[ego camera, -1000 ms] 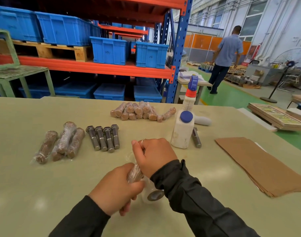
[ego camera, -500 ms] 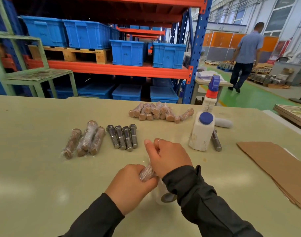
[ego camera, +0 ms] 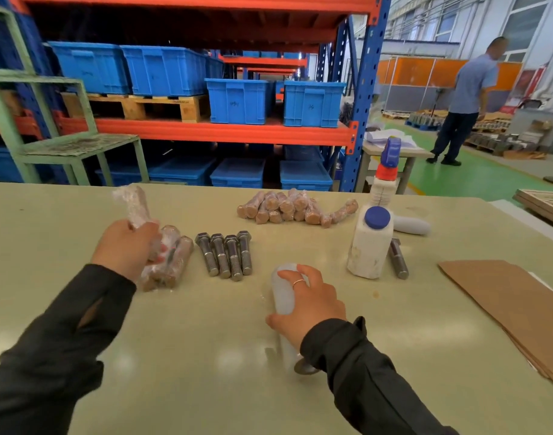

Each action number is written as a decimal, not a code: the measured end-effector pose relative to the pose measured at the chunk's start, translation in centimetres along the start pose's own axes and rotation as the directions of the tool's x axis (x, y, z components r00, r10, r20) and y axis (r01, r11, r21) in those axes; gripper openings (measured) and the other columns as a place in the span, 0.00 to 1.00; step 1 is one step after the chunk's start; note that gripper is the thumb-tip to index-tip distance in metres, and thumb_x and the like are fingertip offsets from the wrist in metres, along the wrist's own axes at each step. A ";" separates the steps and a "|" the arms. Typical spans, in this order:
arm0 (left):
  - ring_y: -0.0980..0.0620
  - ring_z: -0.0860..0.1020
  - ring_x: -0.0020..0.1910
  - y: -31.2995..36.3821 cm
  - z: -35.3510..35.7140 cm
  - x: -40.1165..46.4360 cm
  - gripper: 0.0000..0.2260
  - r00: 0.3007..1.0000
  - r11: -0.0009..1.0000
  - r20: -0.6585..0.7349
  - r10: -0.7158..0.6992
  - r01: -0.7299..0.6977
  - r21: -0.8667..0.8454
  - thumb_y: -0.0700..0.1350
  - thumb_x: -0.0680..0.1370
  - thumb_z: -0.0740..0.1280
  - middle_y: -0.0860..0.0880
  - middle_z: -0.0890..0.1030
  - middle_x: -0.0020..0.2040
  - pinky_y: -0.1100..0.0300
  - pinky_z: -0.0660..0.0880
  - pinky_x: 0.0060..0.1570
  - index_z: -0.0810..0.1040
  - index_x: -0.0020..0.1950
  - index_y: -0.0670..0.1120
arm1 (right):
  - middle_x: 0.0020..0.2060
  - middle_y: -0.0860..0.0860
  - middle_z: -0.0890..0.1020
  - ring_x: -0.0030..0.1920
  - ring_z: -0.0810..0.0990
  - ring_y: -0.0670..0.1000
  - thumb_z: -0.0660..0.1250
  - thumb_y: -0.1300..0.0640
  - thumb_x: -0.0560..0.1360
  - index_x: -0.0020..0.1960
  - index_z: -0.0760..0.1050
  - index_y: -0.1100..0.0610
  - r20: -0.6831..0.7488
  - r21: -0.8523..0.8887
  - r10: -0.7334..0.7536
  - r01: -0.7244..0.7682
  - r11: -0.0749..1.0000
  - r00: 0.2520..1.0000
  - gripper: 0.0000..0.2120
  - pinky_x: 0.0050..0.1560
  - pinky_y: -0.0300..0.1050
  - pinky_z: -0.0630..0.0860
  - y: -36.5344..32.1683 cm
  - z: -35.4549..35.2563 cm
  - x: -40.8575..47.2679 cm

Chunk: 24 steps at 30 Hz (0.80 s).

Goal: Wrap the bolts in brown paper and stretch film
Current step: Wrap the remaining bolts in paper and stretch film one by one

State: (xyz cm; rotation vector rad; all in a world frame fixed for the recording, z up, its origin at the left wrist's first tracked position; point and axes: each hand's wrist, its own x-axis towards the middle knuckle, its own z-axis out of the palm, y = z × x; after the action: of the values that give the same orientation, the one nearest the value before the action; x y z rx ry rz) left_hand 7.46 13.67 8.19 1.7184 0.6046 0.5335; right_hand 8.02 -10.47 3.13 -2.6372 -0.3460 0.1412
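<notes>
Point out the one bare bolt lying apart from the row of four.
The lone bare bolt lies right of the white bottle, against its base; the other four bolts lie together mid-table.

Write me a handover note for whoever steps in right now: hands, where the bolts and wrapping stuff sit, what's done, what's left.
Left hand grips a film-wrapped bolt above the finished bundles at table left.
Right hand holds the stretch film roll near the table's front.
Done: those bundles; a pile of paper-wrapped bolts at the back, film hard to judge.
Left: four bare bolts at centre, one bare bolt behind the white bottle. Brown paper lies at right.
</notes>
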 end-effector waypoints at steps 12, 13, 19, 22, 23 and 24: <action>0.35 0.68 0.59 -7.5 0.9 3.3 0.19 0.963 0.647 -0.197 0.184 0.033 0.762 0.48 0.79 0.57 0.32 0.71 0.59 0.47 0.65 0.58 0.75 0.61 0.35 | 0.71 0.42 0.51 0.67 0.61 0.53 0.68 0.40 0.68 0.71 0.55 0.40 0.009 0.036 -0.007 0.007 0.999 1.000 0.36 0.65 0.46 0.63 0.1 0.1 0.1; 0.35 0.66 0.61 -7.8 1.1 3.1 0.19 0.959 0.669 -0.221 0.179 0.046 0.741 0.47 0.79 0.58 0.32 0.69 0.62 0.46 0.63 0.59 0.73 0.64 0.36 | 0.71 0.42 0.52 0.66 0.62 0.53 0.68 0.41 0.68 0.71 0.55 0.40 0.007 0.055 -0.003 0.003 0.998 1.000 0.36 0.64 0.46 0.63 0.2 0.0 0.1; 0.33 0.66 0.63 -7.8 1.0 3.3 0.22 0.981 0.741 -0.158 0.109 0.026 0.671 0.47 0.80 0.56 0.31 0.68 0.65 0.45 0.62 0.62 0.62 0.73 0.41 | 0.71 0.41 0.51 0.67 0.60 0.53 0.70 0.37 0.66 0.72 0.53 0.40 0.039 0.075 0.008 -0.011 0.997 0.999 0.40 0.65 0.46 0.63 0.7 -0.4 0.2; 0.34 0.66 0.64 -6.6 0.7 2.6 0.21 0.989 0.651 -0.122 0.085 0.037 0.758 0.48 0.80 0.55 0.33 0.67 0.66 0.46 0.61 0.62 0.63 0.72 0.42 | 0.71 0.41 0.50 0.67 0.58 0.52 0.71 0.37 0.64 0.72 0.53 0.41 0.062 0.109 0.004 -0.011 0.994 0.998 0.43 0.66 0.44 0.62 0.6 -0.4 0.2; 0.35 0.66 0.64 -5.9 0.7 2.1 0.22 0.985 0.617 -0.124 0.122 0.023 0.786 0.48 0.80 0.57 0.34 0.67 0.67 0.46 0.61 0.62 0.62 0.73 0.42 | 0.71 0.42 0.51 0.68 0.58 0.52 0.72 0.39 0.64 0.73 0.53 0.42 0.062 0.135 0.003 -0.012 0.991 0.998 0.43 0.66 0.43 0.61 0.7 -0.4 0.1; 0.36 0.66 0.65 -5.2 1.0 1.3 0.23 0.975 0.601 -0.110 0.194 -0.029 0.799 0.48 0.79 0.59 0.35 0.67 0.67 0.45 0.61 0.62 0.62 0.72 0.43 | 0.71 0.42 0.51 0.68 0.58 0.52 0.72 0.40 0.65 0.73 0.53 0.43 0.059 0.167 0.004 -0.013 0.986 0.998 0.43 0.66 0.42 0.60 1.0 -0.5 0.1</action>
State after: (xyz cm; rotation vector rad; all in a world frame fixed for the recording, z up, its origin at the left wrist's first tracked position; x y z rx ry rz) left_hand 8.51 14.74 2.98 2.6003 0.9730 0.5559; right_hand 8.42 -11.51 3.14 -2.4722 -0.3274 0.2400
